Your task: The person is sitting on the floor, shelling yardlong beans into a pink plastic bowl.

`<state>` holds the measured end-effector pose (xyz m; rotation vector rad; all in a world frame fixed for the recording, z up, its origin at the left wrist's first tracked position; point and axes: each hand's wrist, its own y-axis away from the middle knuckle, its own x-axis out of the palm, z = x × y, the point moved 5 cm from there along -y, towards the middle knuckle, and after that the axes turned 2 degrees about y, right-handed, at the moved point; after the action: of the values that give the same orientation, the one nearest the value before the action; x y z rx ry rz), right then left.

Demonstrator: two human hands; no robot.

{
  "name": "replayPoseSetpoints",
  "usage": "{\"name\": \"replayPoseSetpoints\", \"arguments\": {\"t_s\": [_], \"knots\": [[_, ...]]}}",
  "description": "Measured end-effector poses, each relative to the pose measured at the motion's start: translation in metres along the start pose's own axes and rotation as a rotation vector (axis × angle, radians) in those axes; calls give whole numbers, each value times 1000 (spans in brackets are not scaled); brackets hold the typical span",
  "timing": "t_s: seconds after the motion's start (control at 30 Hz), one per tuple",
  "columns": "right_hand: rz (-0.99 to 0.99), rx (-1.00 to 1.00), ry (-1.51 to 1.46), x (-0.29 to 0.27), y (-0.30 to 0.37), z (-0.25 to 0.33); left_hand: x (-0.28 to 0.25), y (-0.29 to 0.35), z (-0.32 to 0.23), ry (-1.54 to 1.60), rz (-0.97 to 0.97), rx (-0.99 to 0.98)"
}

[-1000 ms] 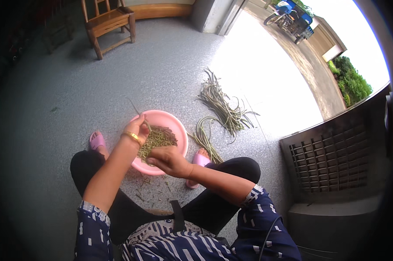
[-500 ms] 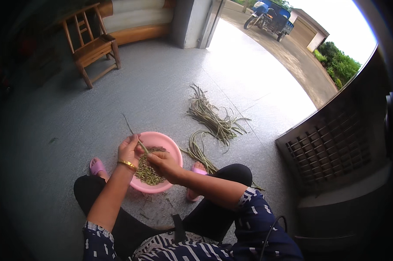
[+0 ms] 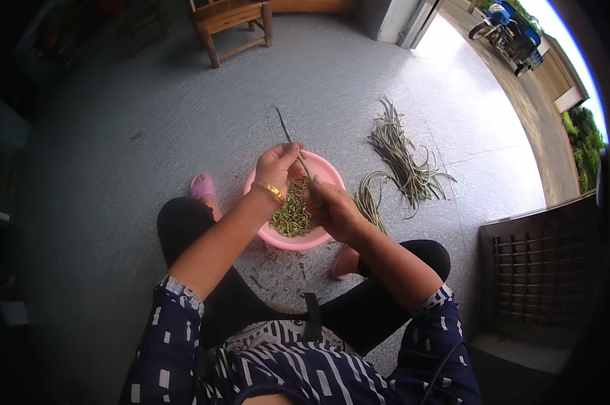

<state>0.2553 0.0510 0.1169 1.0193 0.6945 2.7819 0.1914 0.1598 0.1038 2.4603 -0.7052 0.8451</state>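
Note:
Above a pink basin (image 3: 305, 244) my left hand (image 3: 278, 166) grips a long thin green bean (image 3: 285, 125), its tip sticking out past the fingers and away from me. My right hand (image 3: 335, 208) pinches the same bean lower down, fingers closed; its near end is hidden in that hand. Many short cut pieces of bean (image 3: 291, 216) lie in the basin. Whole long beans (image 3: 401, 155) are heaped on the floor to the right, and a smaller bunch (image 3: 369, 199) lies beside the basin.
The basin stands on the grey floor (image 3: 183, 128) between my feet, in pink slippers (image 3: 201, 186). Bean scraps (image 3: 274, 260) lie in front of it. A wooden chair (image 3: 232, 20) stands at the back, a dark lattice panel (image 3: 541, 270) at right. Outside is a blue three-wheeler (image 3: 511, 34).
The view has turned, so the basin, hands and bean heap appear farther right and higher. Both hands still hold the bean over the basin.

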Motion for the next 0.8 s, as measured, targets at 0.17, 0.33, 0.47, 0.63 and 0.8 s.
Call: {"name": "replayPoseSetpoints", "arguments": {"t_s": [0.17,0.33,0.47,0.63,0.8], "knots": [[-15,-42,243,9,4,6,-5,-2,-8,4,-69,5],[28,-609,1256,27,5,24,-18,-4,-1,53,-40,-192],[270,-685,1347,46,21,13,-24,0,19,233,-271,-313],[46,-47,455,15,17,-15,-16,-4,15,234,-251,-246],[100,-120,118,-24,-14,-20,-10,-2,4,136,-110,-158]]}}
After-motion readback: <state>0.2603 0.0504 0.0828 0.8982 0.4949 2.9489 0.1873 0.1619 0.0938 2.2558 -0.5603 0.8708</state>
